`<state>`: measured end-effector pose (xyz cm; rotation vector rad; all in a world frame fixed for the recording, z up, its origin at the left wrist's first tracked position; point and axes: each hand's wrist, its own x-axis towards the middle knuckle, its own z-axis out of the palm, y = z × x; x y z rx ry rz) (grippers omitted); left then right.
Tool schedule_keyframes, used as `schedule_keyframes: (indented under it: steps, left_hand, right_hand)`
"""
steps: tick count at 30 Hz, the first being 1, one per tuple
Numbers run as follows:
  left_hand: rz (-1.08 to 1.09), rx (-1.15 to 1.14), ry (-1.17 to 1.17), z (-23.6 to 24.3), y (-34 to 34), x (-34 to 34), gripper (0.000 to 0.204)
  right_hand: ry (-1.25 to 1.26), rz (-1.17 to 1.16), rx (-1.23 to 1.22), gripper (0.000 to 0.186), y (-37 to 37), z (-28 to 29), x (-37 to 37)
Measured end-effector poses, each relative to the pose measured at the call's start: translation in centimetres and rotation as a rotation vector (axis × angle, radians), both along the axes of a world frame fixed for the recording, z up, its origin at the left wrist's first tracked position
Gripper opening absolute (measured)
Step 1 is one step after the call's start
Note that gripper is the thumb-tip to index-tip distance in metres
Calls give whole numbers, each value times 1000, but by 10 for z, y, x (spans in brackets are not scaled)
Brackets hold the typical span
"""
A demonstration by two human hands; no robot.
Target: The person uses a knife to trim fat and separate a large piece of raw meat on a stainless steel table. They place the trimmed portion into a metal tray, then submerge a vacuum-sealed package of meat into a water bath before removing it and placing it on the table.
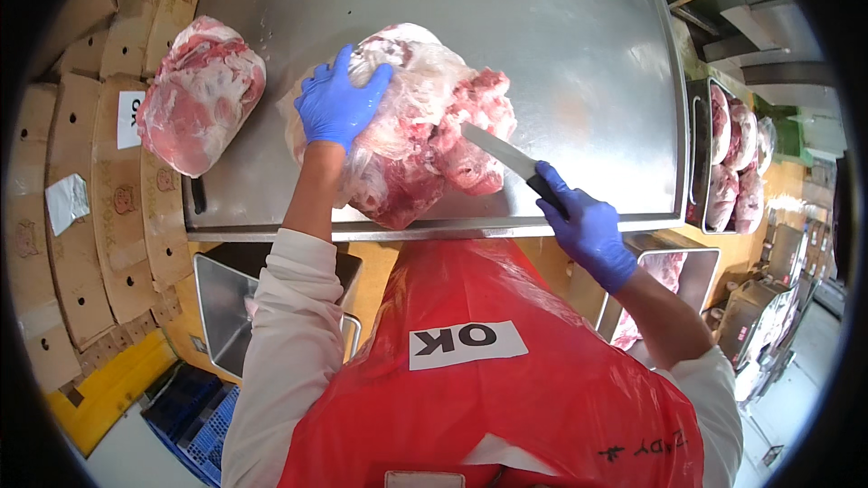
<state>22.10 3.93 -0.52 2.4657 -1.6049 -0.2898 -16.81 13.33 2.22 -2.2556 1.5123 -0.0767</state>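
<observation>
A large cut of raw meat (407, 117), partly wrapped in clear plastic film, lies on the steel table (579, 27) in front of me. My left hand (340, 101), in a blue glove, rests on the upper left of this cut with its fingers spread. My right hand (588, 230), gloved in blue too, is closed round the dark handle of a knife (502, 152). The blade points up and left, and its tip meets the right part of the meat. Whether the tip cuts in, I cannot tell.
Another cut of meat (206, 95) sits at the table's left edge, beside stacked cardboard boxes (95, 208). A dark handle (198, 194) lies near that corner. Metal bins stand below the front edge, left (221, 307) and right (701, 262). A tray (698, 145) at the right holds several meat pieces.
</observation>
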Motion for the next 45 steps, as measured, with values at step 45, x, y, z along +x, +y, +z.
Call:
schedule_keyframes:
  steps: [45]
  left_hand:
    - [-252,-283,830,-2,-15,-65,27]
  right_hand:
    - [-166,25,29,53,50,35,-45]
